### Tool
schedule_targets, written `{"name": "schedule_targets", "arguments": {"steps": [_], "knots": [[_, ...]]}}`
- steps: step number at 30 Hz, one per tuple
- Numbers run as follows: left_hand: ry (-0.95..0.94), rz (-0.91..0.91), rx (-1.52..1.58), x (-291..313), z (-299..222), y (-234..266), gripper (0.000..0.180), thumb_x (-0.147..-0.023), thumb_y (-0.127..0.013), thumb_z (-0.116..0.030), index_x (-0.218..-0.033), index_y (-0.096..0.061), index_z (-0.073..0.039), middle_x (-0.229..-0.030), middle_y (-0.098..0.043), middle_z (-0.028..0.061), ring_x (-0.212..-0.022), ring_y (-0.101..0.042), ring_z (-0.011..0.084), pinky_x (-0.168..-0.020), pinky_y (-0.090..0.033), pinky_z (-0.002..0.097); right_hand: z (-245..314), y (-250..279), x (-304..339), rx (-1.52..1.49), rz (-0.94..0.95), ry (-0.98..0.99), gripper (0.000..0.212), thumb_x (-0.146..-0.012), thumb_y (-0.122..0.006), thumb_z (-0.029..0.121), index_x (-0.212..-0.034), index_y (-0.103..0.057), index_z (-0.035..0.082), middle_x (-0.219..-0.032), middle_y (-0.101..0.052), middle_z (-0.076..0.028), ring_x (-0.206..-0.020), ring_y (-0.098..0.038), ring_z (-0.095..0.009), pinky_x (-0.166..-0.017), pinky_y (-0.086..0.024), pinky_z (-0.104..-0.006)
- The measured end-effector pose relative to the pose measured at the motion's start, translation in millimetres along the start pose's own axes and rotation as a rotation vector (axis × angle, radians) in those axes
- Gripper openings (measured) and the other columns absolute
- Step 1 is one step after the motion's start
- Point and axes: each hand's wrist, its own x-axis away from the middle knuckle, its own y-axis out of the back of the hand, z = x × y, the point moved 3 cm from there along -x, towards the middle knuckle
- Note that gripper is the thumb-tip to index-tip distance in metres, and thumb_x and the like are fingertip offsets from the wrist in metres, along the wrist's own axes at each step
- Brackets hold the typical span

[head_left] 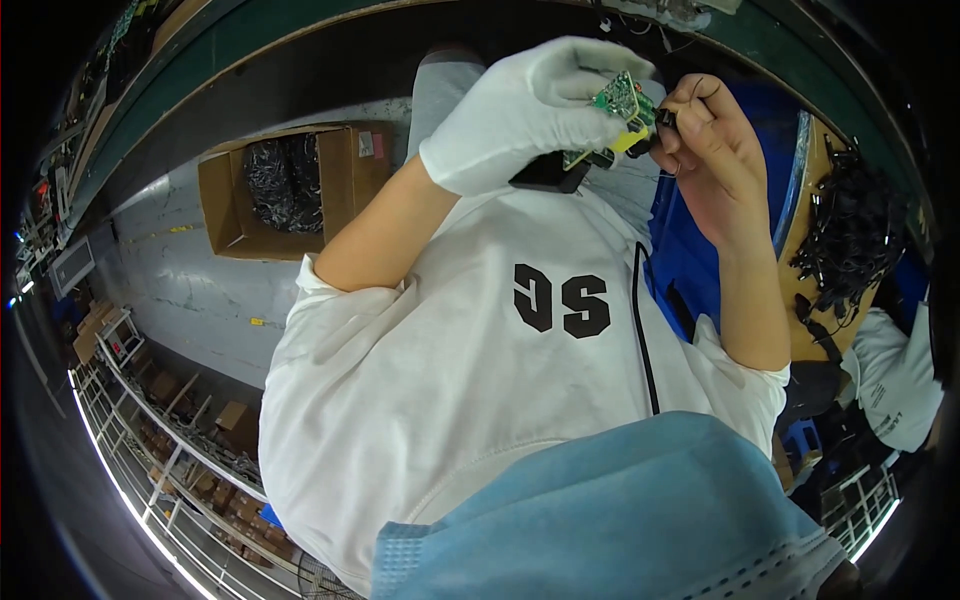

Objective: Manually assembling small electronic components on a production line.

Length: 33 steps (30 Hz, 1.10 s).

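My left hand (535, 115), in a white glove, is closed around a small green circuit board (622, 97) with a yellow-wrapped part (628, 140) on it. My bare right hand (715, 140) pinches a small black cable piece (665, 118) right against the board's edge. Whether the two are joined cannot be seen, since fingers cover the spot. A black plastic piece (548, 174), partly hidden, shows below the gloved hand.
An open cardboard box (225, 200) holding black bagged items stands on the floor at left. At right, a pile of black cables (850, 230) lies on a tan board beside a blue bin (690, 230). Another person's sleeve (895, 370) is at far right. A green bench edge (270, 45) curves above.
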Motion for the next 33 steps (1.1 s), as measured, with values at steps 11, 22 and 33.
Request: {"name": "schedule_targets", "arguments": {"steps": [11, 22, 33], "knots": [[0.021, -0.038, -0.35, -12.5, -16.4, -1.7, 0.04, -0.077, -0.077, -0.009, -0.114, -0.065, 0.002, -0.103, -0.071, 0.0111, -0.084, -0.065, 0.0165, -0.08, -0.053, 0.0243, 6.5, 5.3, -11.2, 0.252, -0.279, 0.238, 0.019, -0.098, -0.054, 0.011, -0.109, -0.059, -0.003, -0.084, -0.055, -0.002, -0.063, -0.04, -0.006, -0.058, -0.035, -0.0186], [-0.054, -0.046, -0.524, -40.6, -28.7, -4.3, 0.043, -0.075, -0.076, -0.014, -0.111, -0.066, 0.007, -0.098, -0.071, 0.0145, -0.082, -0.065, 0.018, -0.075, -0.052, 0.0253, 70.3, -11.6, 3.5, 1.234, -0.254, 0.426, 0.016, -0.093, -0.06, 0.008, -0.104, -0.063, -0.003, -0.081, -0.055, -0.004, -0.058, -0.04, -0.006, -0.048, -0.034, -0.0174], [-0.187, -0.059, -0.716, -46.4, -44.6, -11.2, 0.04, -0.075, -0.073, -0.015, -0.105, -0.065, 0.01, -0.092, -0.071, 0.0161, -0.079, -0.064, 0.0187, -0.074, -0.051, 0.0268, 73.3, -44.1, -5.1, 1.468, -0.241, 0.673, 0.007, -0.081, -0.075, 0.006, -0.084, -0.07, 0.002, -0.067, -0.056, 0.002, -0.056, -0.036, -0.005, -0.052, -0.027, -0.0167]]}}
